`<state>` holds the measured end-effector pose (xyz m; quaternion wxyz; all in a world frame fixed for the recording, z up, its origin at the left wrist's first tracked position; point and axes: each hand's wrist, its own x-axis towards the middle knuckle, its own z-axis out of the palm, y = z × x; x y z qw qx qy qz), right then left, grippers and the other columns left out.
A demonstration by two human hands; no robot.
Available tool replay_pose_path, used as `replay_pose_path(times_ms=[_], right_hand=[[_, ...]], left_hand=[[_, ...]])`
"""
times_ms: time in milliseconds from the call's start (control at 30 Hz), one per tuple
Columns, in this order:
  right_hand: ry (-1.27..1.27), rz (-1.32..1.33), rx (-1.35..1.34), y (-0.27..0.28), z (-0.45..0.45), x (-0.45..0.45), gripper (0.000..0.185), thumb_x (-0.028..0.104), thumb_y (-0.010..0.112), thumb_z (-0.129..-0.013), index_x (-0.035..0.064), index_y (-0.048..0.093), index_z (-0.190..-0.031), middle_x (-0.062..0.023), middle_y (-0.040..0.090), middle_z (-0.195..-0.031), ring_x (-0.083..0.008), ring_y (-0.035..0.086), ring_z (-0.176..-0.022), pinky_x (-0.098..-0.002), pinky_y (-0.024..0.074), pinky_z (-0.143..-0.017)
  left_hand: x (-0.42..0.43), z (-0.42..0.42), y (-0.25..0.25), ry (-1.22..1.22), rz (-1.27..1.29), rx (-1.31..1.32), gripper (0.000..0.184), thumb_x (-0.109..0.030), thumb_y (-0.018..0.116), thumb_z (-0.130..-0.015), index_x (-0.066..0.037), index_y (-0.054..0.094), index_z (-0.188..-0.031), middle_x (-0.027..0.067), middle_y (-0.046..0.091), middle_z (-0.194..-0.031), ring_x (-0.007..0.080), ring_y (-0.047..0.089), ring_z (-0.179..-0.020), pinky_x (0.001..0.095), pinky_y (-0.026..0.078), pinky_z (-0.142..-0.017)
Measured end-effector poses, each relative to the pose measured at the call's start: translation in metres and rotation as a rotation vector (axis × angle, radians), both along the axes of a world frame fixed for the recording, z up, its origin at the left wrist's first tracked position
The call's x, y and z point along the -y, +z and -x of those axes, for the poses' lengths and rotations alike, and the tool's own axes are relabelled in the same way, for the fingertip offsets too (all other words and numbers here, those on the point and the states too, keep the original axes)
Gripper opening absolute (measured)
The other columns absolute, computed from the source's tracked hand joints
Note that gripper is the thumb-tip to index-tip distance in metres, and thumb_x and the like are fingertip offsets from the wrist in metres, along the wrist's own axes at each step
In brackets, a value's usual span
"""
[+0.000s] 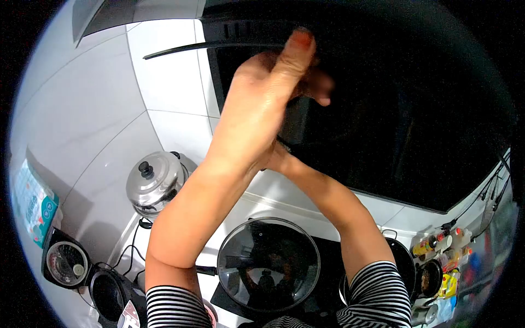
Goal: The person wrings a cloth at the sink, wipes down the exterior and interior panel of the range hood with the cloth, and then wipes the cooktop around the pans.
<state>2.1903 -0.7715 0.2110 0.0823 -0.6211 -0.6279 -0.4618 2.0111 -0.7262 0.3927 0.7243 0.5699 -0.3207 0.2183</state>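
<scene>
My left hand point(262, 104) is raised in front of the black range hood point(394, 136). Its thumb sticks up, apart from the other fingers, which are partly hidden and blurred; nothing shows between them. From the lower right my other arm reaches up, and my right hand point(279, 157) lies mostly behind the left wrist, close to the hood's lower edge. Its fingers are hidden, so whether it holds anything does not show. Below both arms, a pan with a glass lid point(268, 268) sits on the black stove point(331, 262).
A steel pot with a lid point(156, 180) stands at the left by the tiled wall point(175, 76). Further left are a round-dial scale point(66, 264) and a dark open container point(106, 292). At the right are a dark pot point(403, 262), several bottles point(432, 245) and hanging cables point(481, 199).
</scene>
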Motion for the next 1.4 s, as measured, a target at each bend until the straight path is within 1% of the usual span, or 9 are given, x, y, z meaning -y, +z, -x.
replay_pose_path(times_ms=[100, 333, 533, 667, 767, 1000, 1233, 1333, 1400], right_hand=[[0.039, 0.034, 0.055, -0.003, 0.006, 0.001, 0.010, 0.010, 0.050, -0.067, 0.0049, 0.058, -0.067, -0.0071, 0.055, -0.082, -0.0211, 0.052, -0.094, -0.0371, 0.0337, -0.098], [0.093, -0.045, 0.046, -0.033, -0.015, -0.010, 0.007, 0.010, 0.053, -0.063, 0.0055, 0.058, -0.060, -0.0080, 0.057, -0.084, -0.0238, 0.051, -0.098, -0.0356, 0.0340, -0.099], [-0.269, 0.213, 0.006, -0.028, 0.014, 0.038, 0.013, 0.011, 0.050, -0.070, 0.0046, 0.060, -0.069, -0.0082, 0.057, -0.102, -0.0209, 0.048, -0.107, -0.0323, 0.0288, -0.103], [-0.409, 0.267, -0.080, -0.029, 0.029, 0.089, 0.025, 0.012, 0.048, -0.074, 0.0025, 0.059, -0.095, -0.0101, 0.053, -0.115, -0.0222, 0.041, -0.118, -0.0337, 0.0242, -0.107], [-0.408, -0.003, -0.095, -0.025, 0.048, 0.140, 0.033, 0.009, 0.046, -0.075, 0.0027, 0.054, -0.106, -0.0121, 0.049, -0.120, -0.0250, 0.039, -0.120, -0.0383, 0.0239, -0.106], [-0.759, -0.340, -0.158, -0.033, 0.064, 0.278, 0.027, 0.006, 0.049, -0.071, 0.0040, 0.058, -0.096, -0.0146, 0.054, -0.106, -0.0313, 0.048, -0.107, -0.0445, 0.0302, -0.100], [-1.220, -1.126, -0.085, -0.027, 0.096, 0.429, 0.044, 0.009, 0.049, -0.076, -0.0013, 0.042, -0.118, -0.0255, 0.034, -0.128, -0.0441, 0.028, -0.120, -0.0509, 0.0202, -0.102], [-1.222, -1.230, -0.033, -0.014, 0.094, 0.413, 0.045, 0.013, 0.052, -0.078, -0.0048, 0.038, -0.117, -0.0291, 0.036, -0.122, -0.0484, 0.029, -0.116, -0.0532, 0.0201, -0.101], [-1.207, -1.000, -0.073, -0.001, 0.101, 0.402, 0.051, 0.022, 0.055, -0.079, -0.0061, 0.036, -0.118, -0.0290, 0.037, -0.119, -0.0485, 0.029, -0.114, -0.0536, 0.0204, -0.100]], left_hand=[[0.001, 0.001, -0.001, -0.011, 0.040, 0.013, 0.058, -0.053, 0.053, -0.080, 0.004, 0.054, -0.086, 0.0124, 0.060, -0.071, 0.0162, 0.056, -0.062, 0.0246, 0.044, -0.062], [0.005, 0.006, 0.000, 0.026, 0.098, -0.027, 0.055, -0.049, 0.052, -0.083, 0.005, 0.051, -0.089, 0.0121, 0.058, -0.074, 0.0180, 0.055, -0.065, 0.0267, 0.045, -0.064], [0.010, 0.010, 0.006, 0.021, 0.131, -0.018, 0.053, -0.046, 0.051, -0.084, 0.006, 0.053, -0.090, 0.0128, 0.058, -0.076, 0.0198, 0.055, -0.068, 0.0290, 0.044, -0.068], [0.017, 0.012, 0.005, 0.070, 0.202, -0.053, 0.054, -0.047, 0.052, -0.083, 0.006, 0.054, -0.090, 0.0125, 0.058, -0.078, 0.0195, 0.055, -0.069, 0.0298, 0.044, -0.068], [0.020, 0.005, 0.003, 0.067, 0.227, -0.030, 0.055, -0.049, 0.052, -0.082, 0.005, 0.053, -0.092, 0.0119, 0.057, -0.078, 0.0190, 0.054, -0.071, 0.0294, 0.044, -0.069], [0.023, 0.002, -0.002, 0.013, 0.288, -0.020, 0.047, -0.047, 0.048, -0.084, -0.002, 0.053, -0.095, 0.0090, 0.056, -0.081, 0.0203, 0.053, -0.076, 0.0408, 0.041, -0.087], [0.036, 0.008, -0.006, -0.077, 0.256, 0.005, 0.044, -0.046, 0.046, -0.086, -0.004, 0.051, -0.098, 0.0075, 0.053, -0.081, 0.0192, 0.051, -0.076, 0.0473, 0.035, -0.095], [0.052, 0.010, -0.007, -0.070, 0.273, 0.018, 0.042, -0.043, 0.045, -0.087, -0.004, 0.050, -0.102, 0.0078, 0.054, -0.085, 0.0193, 0.051, -0.078, 0.0464, 0.036, -0.094], [0.071, 0.018, -0.007, 0.062, 0.324, 0.027, 0.043, -0.043, 0.044, -0.088, -0.004, 0.050, -0.105, 0.0081, 0.055, -0.090, 0.0195, 0.051, -0.082, 0.0443, 0.036, -0.094]])
